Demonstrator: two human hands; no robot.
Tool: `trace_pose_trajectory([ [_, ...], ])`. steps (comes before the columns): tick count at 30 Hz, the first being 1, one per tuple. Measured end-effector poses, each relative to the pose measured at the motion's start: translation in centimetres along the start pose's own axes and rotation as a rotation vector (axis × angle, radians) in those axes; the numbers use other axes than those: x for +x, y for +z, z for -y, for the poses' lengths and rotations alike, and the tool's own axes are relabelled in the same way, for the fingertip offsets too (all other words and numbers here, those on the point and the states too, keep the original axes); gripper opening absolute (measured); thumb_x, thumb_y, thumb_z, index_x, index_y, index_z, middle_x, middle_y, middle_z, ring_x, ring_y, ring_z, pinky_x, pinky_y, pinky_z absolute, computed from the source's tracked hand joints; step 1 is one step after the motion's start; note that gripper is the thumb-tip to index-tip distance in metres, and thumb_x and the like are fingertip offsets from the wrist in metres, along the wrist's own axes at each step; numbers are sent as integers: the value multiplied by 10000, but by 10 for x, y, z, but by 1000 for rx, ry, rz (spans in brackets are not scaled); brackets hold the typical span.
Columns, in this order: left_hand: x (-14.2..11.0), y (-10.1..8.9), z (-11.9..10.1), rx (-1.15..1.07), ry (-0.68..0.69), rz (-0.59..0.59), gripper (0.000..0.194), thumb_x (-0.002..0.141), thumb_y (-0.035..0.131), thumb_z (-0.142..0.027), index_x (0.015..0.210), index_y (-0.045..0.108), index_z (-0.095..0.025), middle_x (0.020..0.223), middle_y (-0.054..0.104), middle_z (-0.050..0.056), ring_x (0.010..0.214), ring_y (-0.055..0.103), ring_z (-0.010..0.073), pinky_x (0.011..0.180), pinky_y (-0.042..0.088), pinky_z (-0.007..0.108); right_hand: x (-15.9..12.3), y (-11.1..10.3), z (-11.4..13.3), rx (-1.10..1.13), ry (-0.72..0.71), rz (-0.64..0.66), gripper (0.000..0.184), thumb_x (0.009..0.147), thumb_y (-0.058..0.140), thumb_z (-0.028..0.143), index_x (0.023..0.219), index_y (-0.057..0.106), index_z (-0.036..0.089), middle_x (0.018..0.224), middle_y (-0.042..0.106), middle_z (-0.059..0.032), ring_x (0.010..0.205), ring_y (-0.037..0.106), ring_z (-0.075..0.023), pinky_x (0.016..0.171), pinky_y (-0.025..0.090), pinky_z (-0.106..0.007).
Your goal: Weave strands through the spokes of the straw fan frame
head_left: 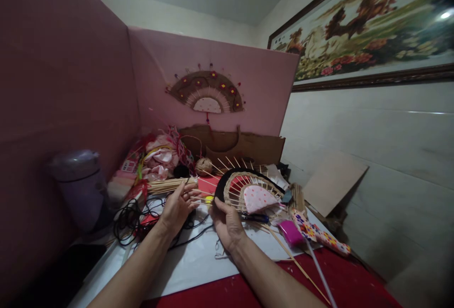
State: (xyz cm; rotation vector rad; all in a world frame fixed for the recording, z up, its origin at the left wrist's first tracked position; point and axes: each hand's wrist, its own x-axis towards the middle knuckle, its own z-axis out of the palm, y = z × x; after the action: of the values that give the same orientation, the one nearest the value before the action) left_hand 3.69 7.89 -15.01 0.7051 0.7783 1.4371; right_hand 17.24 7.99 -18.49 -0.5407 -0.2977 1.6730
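Note:
A half-round fan frame [232, 199] of thin wooden sticks is tilted in front of me, with black cord woven along its outer band and tan twine further in. A white piece with pink dots [260, 198] covers its base. My right hand [229, 226] grips the left end of the woven band, thumb on top. Beside the bare stick ends at left, my left hand [178, 206] is raised with its fingers slightly curved and apart. Loose black cord [131, 220] lies in loops left of that hand, and a strand runs toward my right hand.
A finished fan [209, 92] is pinned to the pink board behind. Twine ball [204, 166], stick bundle [166, 185] and pink fabric pile [159, 156] sit at the back. A bagged container [81, 189] stands left; a magenta packet [291, 233] and flowered glue gun [319, 234] lie right.

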Motion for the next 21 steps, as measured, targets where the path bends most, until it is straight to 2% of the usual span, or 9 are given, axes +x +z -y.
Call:
trace_pose_trajectory([
  [2, -4, 7, 3, -3, -21, -6, 321, 809, 497, -420, 865, 590, -117, 723, 648, 93, 613, 615, 157, 539, 482, 252, 0, -1, 0, -9, -2, 16, 197, 543, 744, 71, 707, 647, 120, 680, 674, -13, 595, 590, -97, 518, 491, -191],
  [4, -6, 13, 8, 25, -21, -33, 315, 788, 535, -433, 839, 582, -125, 703, 639, 75, 575, 602, 140, 507, 479, 236, 1, -1, -1, -20, -5, 29, 201, 544, 747, 80, 718, 651, 115, 686, 676, -15, 585, 587, -93, 513, 488, -186],
  [10, -14, 25, 25, 71, -46, -147, 211, 670, 696, -285, 714, 577, -117, 617, 620, 39, 482, 564, 99, 425, 430, 179, 2, 0, 1, -19, -13, 55, 154, 554, 747, 104, 669, 645, 118, 661, 670, -12, 594, 593, -95, 542, 491, -185],
  [15, -15, 27, 34, 67, -63, -64, 226, 538, 772, -188, 665, 617, -83, 558, 599, 15, 432, 492, 54, 389, 363, 146, 0, 2, 0, -65, -14, 137, 119, 592, 730, 154, 666, 640, 130, 644, 661, -19, 609, 601, -129, 588, 509, -241],
  [21, -9, 23, 38, 146, -14, -74, 207, 533, 761, -221, 612, 627, -84, 504, 572, 5, 406, 445, 46, 365, 305, 147, -3, 4, -2, -70, -12, 178, 134, 619, 723, 212, 677, 636, 128, 660, 667, -37, 648, 612, -151, 606, 499, -256],
])
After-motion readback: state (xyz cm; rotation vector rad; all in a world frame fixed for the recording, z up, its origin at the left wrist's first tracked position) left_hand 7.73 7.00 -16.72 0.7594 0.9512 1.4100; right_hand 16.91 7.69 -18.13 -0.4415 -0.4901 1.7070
